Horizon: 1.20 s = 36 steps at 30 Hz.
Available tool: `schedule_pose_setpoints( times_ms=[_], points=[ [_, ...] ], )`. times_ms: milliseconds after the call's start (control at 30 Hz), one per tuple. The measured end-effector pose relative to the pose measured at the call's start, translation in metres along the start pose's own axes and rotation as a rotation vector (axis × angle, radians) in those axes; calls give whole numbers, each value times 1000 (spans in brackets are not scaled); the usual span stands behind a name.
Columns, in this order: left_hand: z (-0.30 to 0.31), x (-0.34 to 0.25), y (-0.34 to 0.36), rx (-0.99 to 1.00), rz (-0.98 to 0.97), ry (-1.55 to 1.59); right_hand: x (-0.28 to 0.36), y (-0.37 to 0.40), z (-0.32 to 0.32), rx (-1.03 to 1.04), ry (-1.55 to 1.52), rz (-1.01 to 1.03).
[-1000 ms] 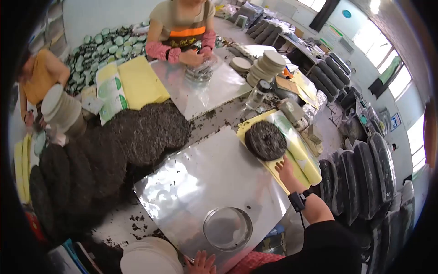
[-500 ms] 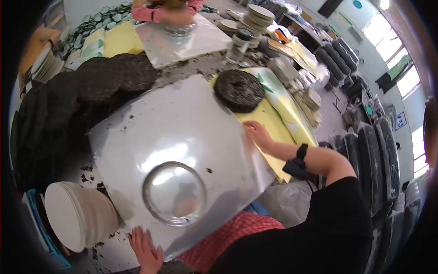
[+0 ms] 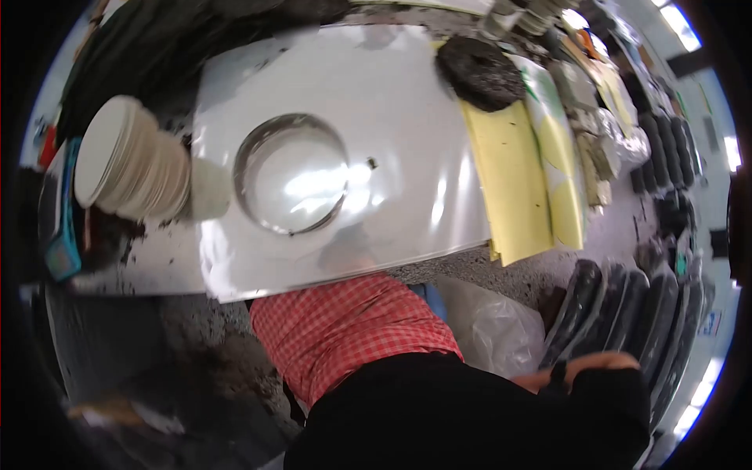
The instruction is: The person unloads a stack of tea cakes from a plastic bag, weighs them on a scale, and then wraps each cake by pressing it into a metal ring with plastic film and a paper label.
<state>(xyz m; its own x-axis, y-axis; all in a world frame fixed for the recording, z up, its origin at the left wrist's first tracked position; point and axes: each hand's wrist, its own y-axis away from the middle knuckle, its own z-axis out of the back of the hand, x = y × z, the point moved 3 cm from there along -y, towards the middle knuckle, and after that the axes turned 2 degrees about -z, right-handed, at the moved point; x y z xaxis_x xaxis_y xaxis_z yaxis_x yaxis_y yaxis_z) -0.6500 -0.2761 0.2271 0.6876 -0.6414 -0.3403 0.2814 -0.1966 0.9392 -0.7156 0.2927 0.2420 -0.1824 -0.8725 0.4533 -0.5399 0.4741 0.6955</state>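
Neither of my hands shows; only part of my right forearm, with a black band on it, is seen at the lower right, beside my black sleeve. A shiny metal-like sheet lies on the table in front of me. On it rests a metal ring, left of the sheet's middle, with a small dark crumb to its right. A dark round cake sits at the sheet's back right corner, partly over yellow paper.
Stacked pale discs lean at the left beside a blue-edged object. Dark cakes are piled at the back left. Wrapped dark rolls and a clear plastic bag are at the right.
The view has tilted down and turned. My left hand has gone from the sheet's near left edge and my right hand from its right edge; both are out of sight.
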Motion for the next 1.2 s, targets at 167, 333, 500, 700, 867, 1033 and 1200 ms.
schedule_pose_setpoints(
  times_ms=[167, 333, 500, 700, 867, 1033, 1200],
  points=[
    [-51, 14, 19, 84, 32, 250, -14, 20, 21, -188, 106, -79],
    [-98, 28, 37, 260, 37, 502, -21, 37, 50, -275, 212, -155],
    [-146, 38, 49, 543, -44, 690, -22, 57, 79, -270, 265, -303],
    [-68, 71, 2, 594, 18, 431, -15, 61, 94, -203, 293, -337],
    [119, 5, -37, -702, -271, -320, 24, 73, 134, 23, 357, -252],
    [203, -210, 3, -1269, -940, -328, 172, 117, 231, -988, 340, 454],
    [252, -278, -55, -1234, -990, -433, 178, 171, 221, -1731, 663, 229]
  ],
)
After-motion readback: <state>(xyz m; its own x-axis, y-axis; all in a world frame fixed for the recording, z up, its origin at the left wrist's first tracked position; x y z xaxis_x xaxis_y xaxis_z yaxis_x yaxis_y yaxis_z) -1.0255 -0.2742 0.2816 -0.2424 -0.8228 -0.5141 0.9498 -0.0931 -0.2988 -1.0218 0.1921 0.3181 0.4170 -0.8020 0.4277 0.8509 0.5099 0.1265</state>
